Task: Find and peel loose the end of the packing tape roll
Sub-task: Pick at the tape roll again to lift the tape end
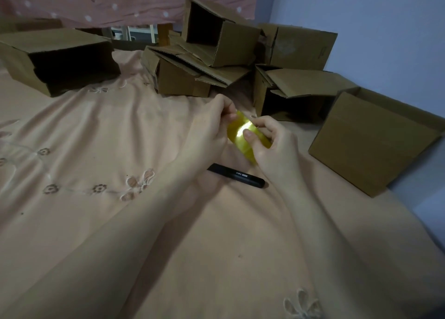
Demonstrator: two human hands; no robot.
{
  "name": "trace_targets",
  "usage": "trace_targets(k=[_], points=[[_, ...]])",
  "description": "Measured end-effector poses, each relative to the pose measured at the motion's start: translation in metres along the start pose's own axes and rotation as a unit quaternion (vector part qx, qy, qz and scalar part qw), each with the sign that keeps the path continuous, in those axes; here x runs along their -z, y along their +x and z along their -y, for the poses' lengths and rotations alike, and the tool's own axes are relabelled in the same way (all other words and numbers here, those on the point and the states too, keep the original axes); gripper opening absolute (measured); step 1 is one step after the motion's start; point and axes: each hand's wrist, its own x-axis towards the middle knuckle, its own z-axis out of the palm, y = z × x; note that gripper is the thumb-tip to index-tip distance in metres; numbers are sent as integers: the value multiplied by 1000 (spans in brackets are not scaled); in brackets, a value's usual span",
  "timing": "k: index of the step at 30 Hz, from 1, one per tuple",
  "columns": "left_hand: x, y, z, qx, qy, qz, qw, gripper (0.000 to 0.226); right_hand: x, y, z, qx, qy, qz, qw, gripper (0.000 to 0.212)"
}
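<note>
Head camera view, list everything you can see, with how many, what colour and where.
tape roll: one, yellowish, held above the bedsheet between both hands
black pen-like tool: one, black, lying on the sheet just below the hands
cardboard boxes: about seven, brown, ranged along the far and right side, several open or tipped
bedsheet: one, peach with flower embroidery, under everything
spotted cloth: one, pink, at the top
wall: pale blue, right
left hand: grip on the roll's left side
right hand: grip on the roll, thumb on its face

I see both hands, left hand (212, 126) and right hand (272, 147), gripping the glossy yellow packing tape roll (243, 135) above a peach embroidered bedsheet (96, 150).
</note>
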Motion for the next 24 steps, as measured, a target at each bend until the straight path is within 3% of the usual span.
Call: trace_targets(k=[3,11,20,24], points=[[1,2,6,21,-38,-11,999,4,0,-1,0,-21,27,1,999,12],[0,-5,9,118,-101,21,988,41,0,-1,2,-47,87,7,995,6],[-3,-2,9,243,-244,-34,938,11,-1,-3,3,-59,116,19,991,11],[-4,0,14,231,-216,-42,948,10,-2,-3,4,-59,121,35,990,16]])
